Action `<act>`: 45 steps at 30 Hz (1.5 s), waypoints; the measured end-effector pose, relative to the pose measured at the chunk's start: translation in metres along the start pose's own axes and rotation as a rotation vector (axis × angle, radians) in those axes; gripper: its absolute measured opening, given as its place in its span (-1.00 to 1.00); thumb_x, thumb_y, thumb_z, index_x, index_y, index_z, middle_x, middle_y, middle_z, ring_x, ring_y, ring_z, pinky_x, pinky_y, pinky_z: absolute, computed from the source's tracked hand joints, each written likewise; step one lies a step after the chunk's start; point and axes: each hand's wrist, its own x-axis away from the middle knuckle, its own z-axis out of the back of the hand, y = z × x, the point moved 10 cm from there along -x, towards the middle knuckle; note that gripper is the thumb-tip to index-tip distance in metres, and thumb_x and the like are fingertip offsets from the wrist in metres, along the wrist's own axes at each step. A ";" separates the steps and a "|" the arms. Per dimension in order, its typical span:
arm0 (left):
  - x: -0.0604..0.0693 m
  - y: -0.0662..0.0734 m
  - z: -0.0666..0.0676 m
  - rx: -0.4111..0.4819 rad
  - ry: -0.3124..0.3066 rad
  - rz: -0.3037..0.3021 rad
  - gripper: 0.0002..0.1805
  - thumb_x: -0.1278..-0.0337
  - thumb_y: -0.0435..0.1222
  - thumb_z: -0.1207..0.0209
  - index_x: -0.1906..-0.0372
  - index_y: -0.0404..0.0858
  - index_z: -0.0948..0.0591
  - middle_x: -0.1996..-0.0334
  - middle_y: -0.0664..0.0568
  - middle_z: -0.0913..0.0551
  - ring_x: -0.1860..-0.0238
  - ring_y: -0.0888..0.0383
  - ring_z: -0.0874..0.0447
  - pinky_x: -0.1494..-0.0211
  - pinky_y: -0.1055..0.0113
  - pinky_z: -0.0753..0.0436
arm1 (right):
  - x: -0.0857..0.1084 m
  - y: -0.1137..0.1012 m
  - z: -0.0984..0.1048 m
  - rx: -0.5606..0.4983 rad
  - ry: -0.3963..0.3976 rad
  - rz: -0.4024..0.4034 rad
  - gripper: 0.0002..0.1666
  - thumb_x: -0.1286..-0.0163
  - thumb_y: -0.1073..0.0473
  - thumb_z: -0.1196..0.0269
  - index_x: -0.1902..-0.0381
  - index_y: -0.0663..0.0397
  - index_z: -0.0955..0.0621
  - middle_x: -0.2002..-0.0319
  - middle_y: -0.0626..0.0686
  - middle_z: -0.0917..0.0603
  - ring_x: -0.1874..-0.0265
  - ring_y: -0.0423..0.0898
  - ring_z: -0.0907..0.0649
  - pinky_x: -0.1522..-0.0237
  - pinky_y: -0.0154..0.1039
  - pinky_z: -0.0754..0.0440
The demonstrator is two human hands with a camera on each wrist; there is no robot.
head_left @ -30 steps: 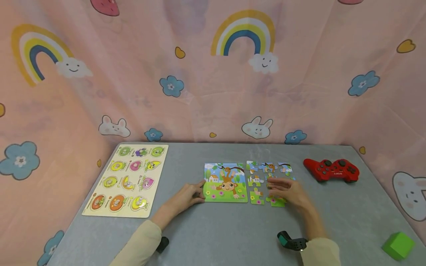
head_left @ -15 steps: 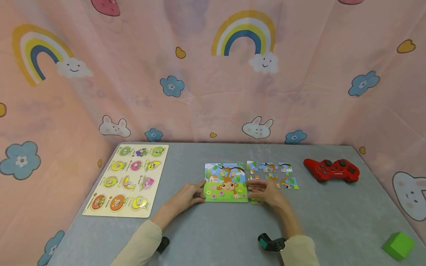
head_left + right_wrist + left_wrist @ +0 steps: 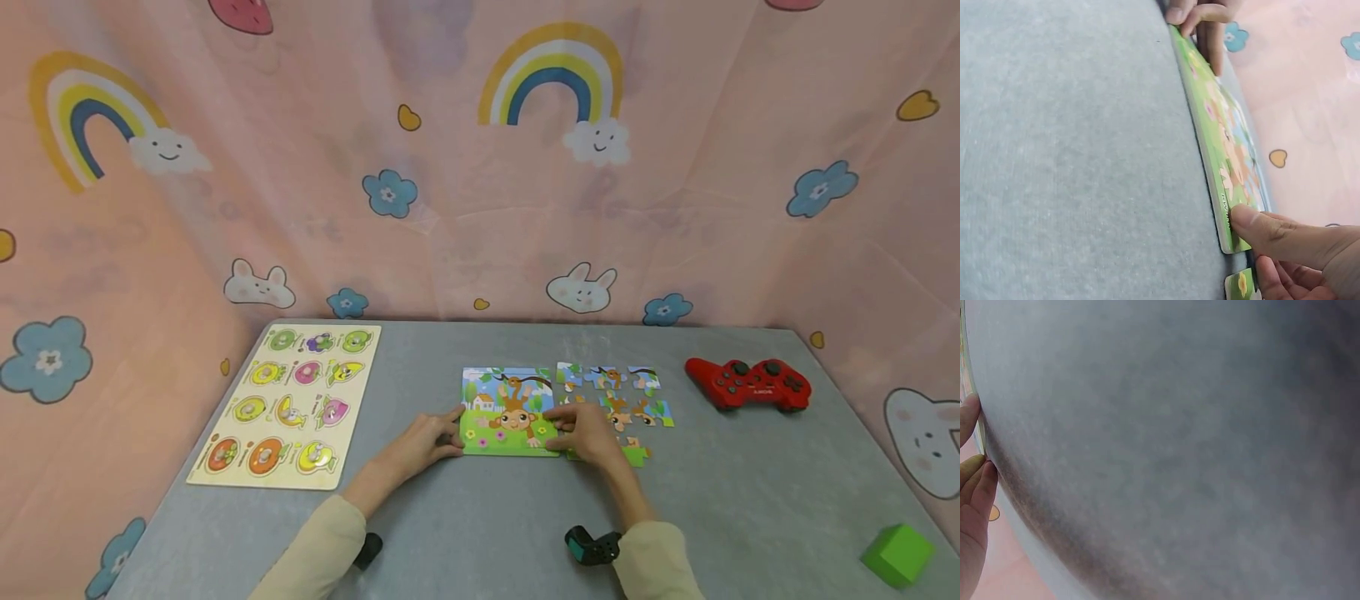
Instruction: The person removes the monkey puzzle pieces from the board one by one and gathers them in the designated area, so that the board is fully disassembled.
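A puzzle board (image 3: 510, 421) with a monkey picture lies on the table, between both hands. My left hand (image 3: 423, 442) holds its left edge with thumb and fingertips. At the right edge my right hand (image 3: 588, 432) grips the board, its thumb (image 3: 1247, 219) on the top face and the other fingers by the side. Several jigsaw pieces (image 3: 604, 377) with parts of the same picture lie just right of the board, in loose rows. The right hand covers some of the nearer ones. A green piece (image 3: 1239, 285) lies beside the board's corner in the right wrist view.
A cream fruit puzzle board (image 3: 281, 408) lies on the left of the grey table (image 3: 480, 533). A red game controller (image 3: 748, 385) is at the right, and a green block (image 3: 897, 555) sits near the front right. A patterned pink cloth (image 3: 465, 250) hangs behind the table.
My right hand has moved left from over the jigsaw pieces to the board's right edge and now grips it. More of the right-hand pieces show. The left hand has stayed in place.
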 end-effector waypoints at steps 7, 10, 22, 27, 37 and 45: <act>-0.001 -0.002 0.000 0.002 -0.004 0.007 -0.94 -0.10 -0.34 -0.30 0.42 -0.25 -0.70 -0.27 -0.35 -0.35 -0.11 -0.03 -0.57 0.02 0.25 -0.61 | -0.004 -0.007 -0.003 0.053 -0.015 0.032 -0.58 0.08 0.45 -0.49 0.18 0.43 -0.69 0.41 0.10 -0.62 0.44 -0.08 -0.49 0.39 -0.25 -0.46; -0.001 -0.002 0.000 -0.002 -0.006 0.007 -0.94 -0.10 -0.34 -0.30 0.42 -0.24 -0.69 -0.27 -0.35 -0.35 -0.08 -0.01 -0.59 0.05 0.27 -0.61 | -0.004 -0.008 -0.003 0.044 -0.011 0.036 -0.60 0.09 0.45 -0.49 0.21 0.43 -0.68 0.41 0.11 -0.62 0.42 -0.05 -0.54 0.36 -0.22 -0.53; 0.001 -0.003 0.001 -0.027 -0.002 0.006 -0.94 -0.09 -0.35 -0.30 0.44 -0.21 -0.68 -0.27 -0.34 -0.37 0.02 0.07 -0.64 0.09 0.30 -0.60 | -0.003 -0.017 -0.006 -0.004 -0.037 0.119 -0.62 0.03 0.49 -0.44 0.19 0.37 -0.62 0.34 0.16 -0.66 0.37 0.02 -0.65 0.29 -0.16 -0.63; 0.002 -0.001 0.002 -0.025 -0.001 -0.002 -0.95 -0.09 -0.34 -0.31 0.43 -0.23 -0.69 -0.26 -0.35 -0.37 0.07 0.10 -0.65 0.12 0.34 -0.59 | -0.004 -0.020 -0.010 0.088 -0.050 0.143 -0.57 0.05 0.34 -0.51 0.16 0.31 -0.68 0.33 0.12 -0.69 0.35 0.01 -0.67 0.29 -0.17 -0.64; 0.001 -0.001 0.003 -0.037 0.003 -0.012 -0.95 -0.08 -0.35 -0.31 0.44 -0.24 -0.69 -0.25 -0.36 -0.38 0.07 0.10 -0.65 0.13 0.36 -0.59 | -0.005 -0.013 -0.012 -0.105 -0.109 0.178 -0.55 -0.05 0.37 -0.45 0.07 0.45 -0.63 0.29 0.24 -0.66 0.31 0.10 -0.68 0.27 -0.21 -0.65; 0.002 0.002 0.003 -0.035 0.007 -0.047 -0.95 -0.09 -0.38 -0.30 0.41 -0.29 -0.70 -0.23 -0.39 -0.39 0.04 0.02 -0.66 0.12 0.32 -0.61 | -0.002 0.016 -0.007 -0.467 -0.199 0.006 -0.42 -0.13 0.39 -0.39 -0.10 0.56 -0.49 0.06 0.37 -0.63 0.10 0.07 -0.66 0.15 -0.18 -0.67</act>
